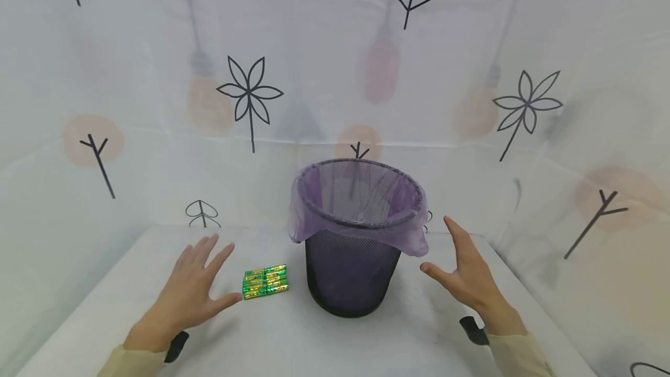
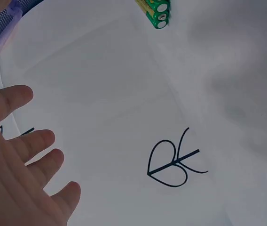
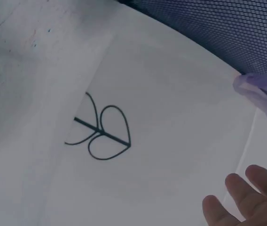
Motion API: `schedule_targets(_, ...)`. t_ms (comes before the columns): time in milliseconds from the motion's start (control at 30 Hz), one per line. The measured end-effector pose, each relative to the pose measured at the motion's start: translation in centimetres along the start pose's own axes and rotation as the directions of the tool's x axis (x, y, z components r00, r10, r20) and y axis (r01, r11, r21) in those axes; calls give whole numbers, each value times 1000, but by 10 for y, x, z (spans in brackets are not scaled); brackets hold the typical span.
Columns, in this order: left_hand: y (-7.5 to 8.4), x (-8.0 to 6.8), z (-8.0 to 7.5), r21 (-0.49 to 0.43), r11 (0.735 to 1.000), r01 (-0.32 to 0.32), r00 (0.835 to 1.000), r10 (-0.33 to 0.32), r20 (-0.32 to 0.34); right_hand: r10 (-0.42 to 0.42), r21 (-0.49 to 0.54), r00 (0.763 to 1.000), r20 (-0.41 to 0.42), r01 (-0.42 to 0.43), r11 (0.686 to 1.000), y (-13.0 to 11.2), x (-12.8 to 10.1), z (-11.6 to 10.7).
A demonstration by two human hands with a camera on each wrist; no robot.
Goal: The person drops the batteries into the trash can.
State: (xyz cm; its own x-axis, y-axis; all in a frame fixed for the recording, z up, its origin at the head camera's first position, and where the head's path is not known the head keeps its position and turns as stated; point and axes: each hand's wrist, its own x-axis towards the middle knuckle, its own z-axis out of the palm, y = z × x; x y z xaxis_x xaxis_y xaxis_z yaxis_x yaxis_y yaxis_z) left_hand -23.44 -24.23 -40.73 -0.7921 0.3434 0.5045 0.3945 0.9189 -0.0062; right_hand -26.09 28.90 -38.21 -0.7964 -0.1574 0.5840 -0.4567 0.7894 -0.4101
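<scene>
Draped across the back and both sides of the scene, a white cloth backdrop (image 1: 335,63) is printed with black line drawings of leaves, flowers and twigs and with faint pink and peach shapes; no writing can be read on it. The same white cloth is spread over the table (image 1: 293,342), and one black leaf outline is seen in each wrist view.

One black mesh wastebasket (image 1: 353,275) is stood upright near the middle of the table, lined with one purple plastic bag (image 1: 361,214) whose edge is folded out over the rim.

Two bare hands are held above the table, one on each side of the basket, and nothing is gripped by either. The left hand (image 1: 193,284) is turned palm down with its fingers straight and spread, the thumb pointing toward the batteries without touching them. The right hand (image 1: 468,278) is held edge-on just beside the basket, fingers straight and close together, thumb set apart.

One small block of green and gold batteries (image 1: 265,281) is laid flat on the table between the left hand and the basket, near both; their label is too small to be read and their number cannot be counted.
</scene>
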Motion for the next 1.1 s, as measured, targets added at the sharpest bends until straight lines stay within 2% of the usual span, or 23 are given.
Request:
schedule_targets(133,4,0,1,-44,999,5,1000,-4,22,18,102,1000,-7,-17,995,-9,0,-1)
schedule_targets(367,16,1,1,-136,991,15,999,-8,47,-61,215,995,-82,78,974,-21,4,-3)
schedule_targets(500,26,3,4,-189,981,42,994,-22,106,-73,267,993,-97,97,959,-27,5,-6)
schedule_targets(667,38,9,10,-262,961,94,980,-42,195,-68,344,992,-105,100,934,-38,11,-10)
schedule_targets(867,44,16,19,-361,926,106,969,-15,246,-25,470,995,-95,67,880,-53,24,-6)
schedule_targets(1000,45,21,25,-429,897,106,962,17,274,21,486,998,-65,13,874,-60,31,-2)
schedule_targets(1100,45,24,29,-454,885,98,957,41,286,53,495,997,-51,-20,868,-66,36,0)
